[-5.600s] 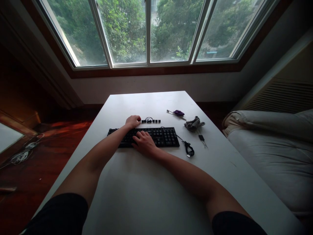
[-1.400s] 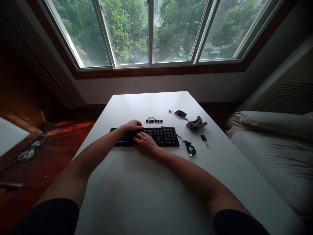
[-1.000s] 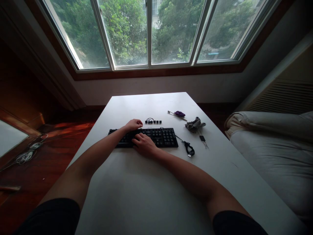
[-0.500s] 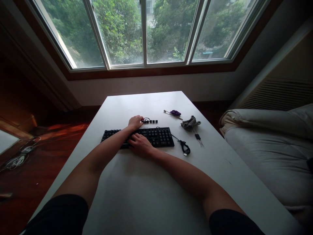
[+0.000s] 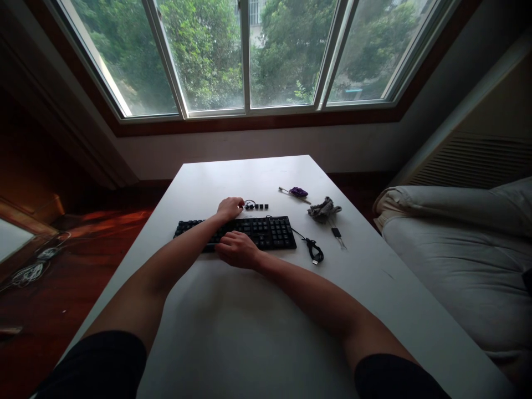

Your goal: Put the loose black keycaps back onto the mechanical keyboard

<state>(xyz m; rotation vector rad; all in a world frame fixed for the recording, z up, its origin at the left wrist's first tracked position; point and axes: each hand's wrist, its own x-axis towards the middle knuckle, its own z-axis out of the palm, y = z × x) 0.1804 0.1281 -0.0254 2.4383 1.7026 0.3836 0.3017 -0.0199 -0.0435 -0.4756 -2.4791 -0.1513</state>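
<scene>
A black keyboard [image 5: 272,231] lies across the white table, partly hidden under my left forearm. Behind it stands a row of small black keycaps [image 5: 261,206]. My left hand [image 5: 229,208] reaches over the keyboard, its fingertips closed at a dark keycap on the row's left end. Next to these keycaps lies a thin looped wire tool [image 5: 250,201], partly covered. My right hand [image 5: 236,248] rests at the keyboard's front edge with its fingers curled inward. What those fingers hold, if anything, is hidden.
To the right lie the keyboard's coiled cable [image 5: 316,252], a grey cloth [image 5: 323,210], a small black-handled wire puller [image 5: 336,233] and a brush with a purple part [image 5: 298,192]. A pale sofa [image 5: 440,238] stands right of the table [image 5: 233,332].
My right hand has drawn back slightly toward me off the keys, and its fingers are more curled. The left hand stays by the keycaps, nearly still.
</scene>
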